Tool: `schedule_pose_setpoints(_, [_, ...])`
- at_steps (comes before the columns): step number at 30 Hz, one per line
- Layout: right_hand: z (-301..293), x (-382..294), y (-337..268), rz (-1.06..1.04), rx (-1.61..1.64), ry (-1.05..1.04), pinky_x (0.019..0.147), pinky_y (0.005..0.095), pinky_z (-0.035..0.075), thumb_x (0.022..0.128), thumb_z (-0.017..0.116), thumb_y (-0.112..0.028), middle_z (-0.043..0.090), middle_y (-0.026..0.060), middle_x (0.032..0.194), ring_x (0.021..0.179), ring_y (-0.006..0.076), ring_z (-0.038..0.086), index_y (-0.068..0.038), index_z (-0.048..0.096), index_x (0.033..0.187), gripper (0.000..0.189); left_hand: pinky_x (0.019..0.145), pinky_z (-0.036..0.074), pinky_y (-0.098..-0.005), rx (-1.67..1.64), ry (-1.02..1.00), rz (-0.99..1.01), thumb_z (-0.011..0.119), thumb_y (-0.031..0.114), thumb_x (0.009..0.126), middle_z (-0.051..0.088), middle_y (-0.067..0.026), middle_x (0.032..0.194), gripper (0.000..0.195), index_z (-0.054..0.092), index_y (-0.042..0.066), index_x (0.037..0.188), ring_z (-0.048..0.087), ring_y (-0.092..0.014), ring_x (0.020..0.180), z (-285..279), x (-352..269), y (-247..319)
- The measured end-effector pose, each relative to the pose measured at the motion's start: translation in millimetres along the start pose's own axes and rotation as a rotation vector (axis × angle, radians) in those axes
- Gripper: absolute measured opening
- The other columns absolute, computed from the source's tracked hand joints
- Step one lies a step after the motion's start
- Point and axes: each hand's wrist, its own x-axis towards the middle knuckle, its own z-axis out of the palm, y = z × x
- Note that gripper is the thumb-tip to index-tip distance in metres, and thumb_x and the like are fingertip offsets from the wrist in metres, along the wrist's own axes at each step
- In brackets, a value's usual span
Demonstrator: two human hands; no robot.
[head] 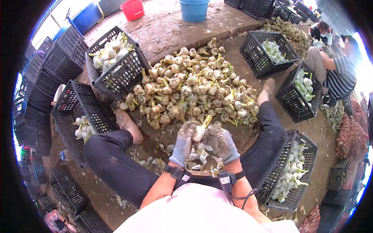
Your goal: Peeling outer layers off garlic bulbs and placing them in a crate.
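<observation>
Between my two gloved hands is one garlic bulb [199, 133], its yellowish stem tilted up to the right and its white bulb end towards me. The fingers of my left hand [185, 142] close on its left side. My right hand [221, 143] is at its right side, fingers curled against the bulb and stem; the fingertips are partly hidden. Both gloves are grey and soiled. Beyond my hands a broad heap of unpeeled garlic bulbs [189, 87] lies on the ground between my feet. Pale peeled skins [201, 155] lie below my hands.
Black plastic crates with whitish garlic stand at the upper left [122, 78], left [84, 107], right [309, 163] and upper right [259, 67]. A red bucket [132, 11] and a blue bucket [194, 11] stand beyond the heap. Two people sit at the upper right.
</observation>
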Motion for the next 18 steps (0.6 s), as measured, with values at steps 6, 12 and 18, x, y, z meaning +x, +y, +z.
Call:
schedule_pose_setpoints(6, [-2, 19, 20, 0.081, -0.238, 0.096, 0.066, 0.0259, 0.054, 0.089, 0.059, -0.014, 0.067, 0.0095, 0.090, 0.076, 0.0146, 0.065, 0.007, 0.057, 0.110, 0.030, 0.052, 0.045, -0.0208, -0.281, 0.104, -0.044, 0.048, 0.032, 0.100, 0.063, -0.0004, 0.085, 0.029, 0.061, 0.007, 0.107, 0.057, -0.008, 0.066, 3, -4, 1])
schedule_pose_setpoints(12, [14, 6, 6, 0.178, 0.127, 0.064, 0.067, 0.0258, 0.053, 0.087, 0.059, -0.009, 0.067, 0.0063, 0.090, 0.076, 0.0137, 0.065, 0.006, 0.060, 0.103, 0.022, 0.054, 0.047, -0.0224, 0.076, 0.103, 0.181, 0.044, 0.033, 0.101, 0.065, -0.0042, 0.089, 0.033, 0.062, 0.005, 0.106, 0.060, -0.009, 0.069, -6, 0, -5])
schedule_pose_setpoints(18, [18, 12, 34, 0.147, -0.132, 0.231, 0.056, 0.0242, 0.048, 0.077, 0.058, -0.001, 0.065, 0.0049, 0.078, 0.064, 0.0098, 0.059, 0.003, 0.065, 0.091, 0.017, 0.045, 0.044, -0.0236, -0.053, 0.182, -0.050, 0.043, 0.042, 0.100, 0.065, -0.0057, 0.077, 0.042, 0.064, 0.006, 0.103, 0.058, -0.012, 0.056, -11, -3, -21])
